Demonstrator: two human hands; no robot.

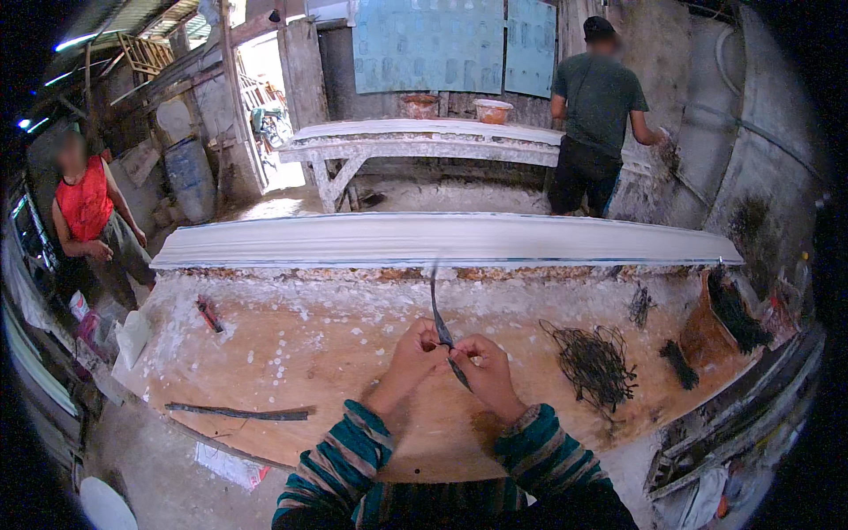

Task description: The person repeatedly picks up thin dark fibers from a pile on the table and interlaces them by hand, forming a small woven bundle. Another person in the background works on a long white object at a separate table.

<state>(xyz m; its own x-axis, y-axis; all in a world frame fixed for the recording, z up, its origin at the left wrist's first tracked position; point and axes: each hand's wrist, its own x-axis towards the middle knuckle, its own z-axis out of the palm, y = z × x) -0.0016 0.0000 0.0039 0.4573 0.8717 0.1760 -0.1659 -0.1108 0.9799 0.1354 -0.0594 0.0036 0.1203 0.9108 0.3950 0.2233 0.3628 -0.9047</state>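
Over the middle of the wooden table (300, 353), my two hands meet with bent fingers on a thin dark strip (439, 311). My left hand (415, 352) pinches it from one side and my right hand (488, 371) from the other. One end of the strip points up toward the white moulding; the other hangs below my fingertips. What the fingertips cover is hidden. Right of my right hand lies a loose tangle of thin black ties (594, 367). A flat bundle of dark strips (237, 412) rests near the table's front left edge.
A long white moulding (442, 240) runs along the table's far edge. A brown container (708, 327) of black ties and a small black bundle (678, 364) sit at right, a red-handled tool (208, 314) at left. Two people stand beyond: one left, one far right by another bench (424, 141).
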